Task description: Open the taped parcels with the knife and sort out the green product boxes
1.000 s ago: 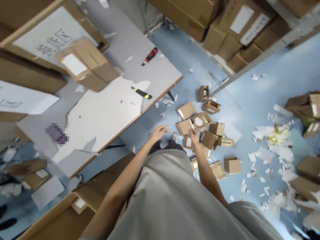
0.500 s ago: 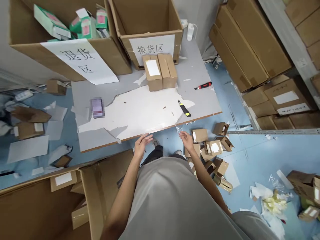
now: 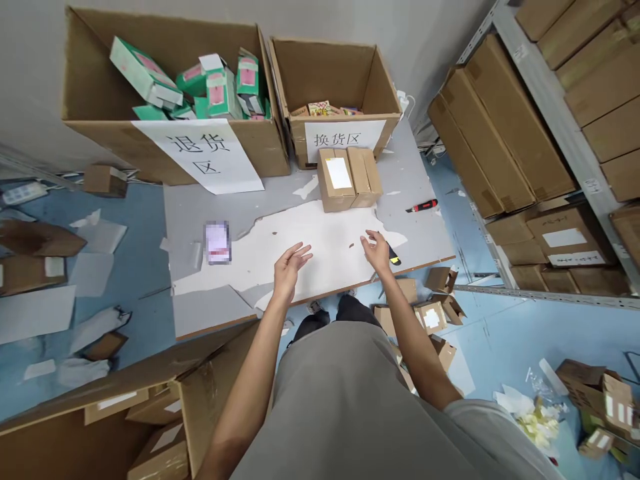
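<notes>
My left hand (image 3: 290, 268) is over the front of the table, fingers apart and nothing in it. To its right, my right hand (image 3: 375, 252) is also empty, its fingers spread. Just beside the right hand lies a box cutter (image 3: 395, 257) with a yellow-marked black handle, partly covered by that hand. A red and black box cutter (image 3: 423, 206) rests farther right. Beyond my hands, two small cardboard boxes (image 3: 349, 180) stand side by side, the left one with a white label. A blurred-out purple rectangular item (image 3: 218, 243) lies on the table's left part.
Two large open cartons stand at the back: the left carton (image 3: 270, 153) holds green boxes, the right carton (image 3: 295, 143) small packets. A big carton (image 3: 183, 413) is at my lower left. Opened boxes (image 3: 431, 317) litter the floor at right, near a loaded shelf (image 3: 565, 100).
Both hands have moved forward from the table's front edge to above its surface. The view has shifted, showing more of the back cartons. Nothing has been picked up.
</notes>
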The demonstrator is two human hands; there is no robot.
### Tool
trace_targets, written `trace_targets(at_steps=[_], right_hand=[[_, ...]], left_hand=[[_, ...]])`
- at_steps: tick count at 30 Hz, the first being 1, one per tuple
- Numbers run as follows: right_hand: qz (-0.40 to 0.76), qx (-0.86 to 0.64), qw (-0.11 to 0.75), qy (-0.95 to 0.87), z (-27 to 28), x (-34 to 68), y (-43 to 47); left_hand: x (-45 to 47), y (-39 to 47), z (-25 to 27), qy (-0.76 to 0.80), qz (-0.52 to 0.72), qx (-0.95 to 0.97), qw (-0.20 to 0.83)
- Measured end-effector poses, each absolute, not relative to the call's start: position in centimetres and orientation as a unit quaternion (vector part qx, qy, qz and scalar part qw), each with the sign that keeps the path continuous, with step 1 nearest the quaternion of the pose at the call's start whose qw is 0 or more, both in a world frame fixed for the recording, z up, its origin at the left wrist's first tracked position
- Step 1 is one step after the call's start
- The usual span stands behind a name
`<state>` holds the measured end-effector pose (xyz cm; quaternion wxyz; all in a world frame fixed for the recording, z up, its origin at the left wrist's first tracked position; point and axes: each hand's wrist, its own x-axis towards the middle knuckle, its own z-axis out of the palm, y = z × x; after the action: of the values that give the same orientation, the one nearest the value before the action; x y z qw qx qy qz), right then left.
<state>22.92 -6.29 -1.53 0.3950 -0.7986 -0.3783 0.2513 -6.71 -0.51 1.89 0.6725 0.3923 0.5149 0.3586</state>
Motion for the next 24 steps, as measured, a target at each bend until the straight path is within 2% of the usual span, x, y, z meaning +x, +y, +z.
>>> trace_targets(at_steps=[8, 15, 24], right_hand=[[0.171, -0.846, 0.310, -0.398, -0.3, 27.9, 5.5], [0.230, -0.880, 0.238, -0.342, -2.3, 30.7, 13.0], [0.237, -0.876, 0.248, -0.340, -4.4, 31.6, 16.0]], left_hand=[[-0.1, 3.8, 5.3, 0.505, 0.388, 0.384, 0.668], [3.9, 4.1, 6.5, 0.543, 0.386, 0.369, 0.648], [5.1, 1.4, 4.1, 0.595, 0.350, 0.344, 0.636]])
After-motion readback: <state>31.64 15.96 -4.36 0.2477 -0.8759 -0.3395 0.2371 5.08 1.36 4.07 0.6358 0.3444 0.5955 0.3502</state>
